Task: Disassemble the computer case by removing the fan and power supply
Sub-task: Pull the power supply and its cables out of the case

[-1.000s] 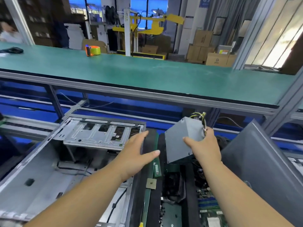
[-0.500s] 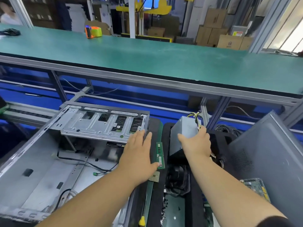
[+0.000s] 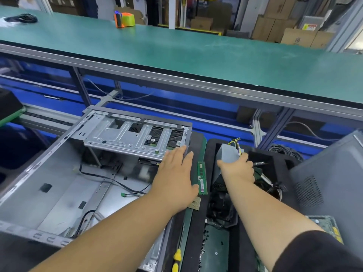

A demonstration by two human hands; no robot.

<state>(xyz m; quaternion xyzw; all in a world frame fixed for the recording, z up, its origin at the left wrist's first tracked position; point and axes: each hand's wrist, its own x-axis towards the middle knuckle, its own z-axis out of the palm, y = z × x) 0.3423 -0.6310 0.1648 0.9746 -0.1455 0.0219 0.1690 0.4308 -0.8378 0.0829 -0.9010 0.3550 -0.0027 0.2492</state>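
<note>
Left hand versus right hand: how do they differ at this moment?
The left hand lies flat with straight fingers on the edge of the open computer case, holding nothing; the right hand curls over the grey power supply in the black tray. The left hand is over bare metal, the right beside loose cables. Both arms are bare and reach forward.

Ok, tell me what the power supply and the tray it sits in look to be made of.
Power supply: seemingly sheet metal, matte grey, judging by its flat faces and crisp folded edges. Tray: probably black foam, dull and lightless, with rounded cut-out pockets; molded plastic is possible.
</note>
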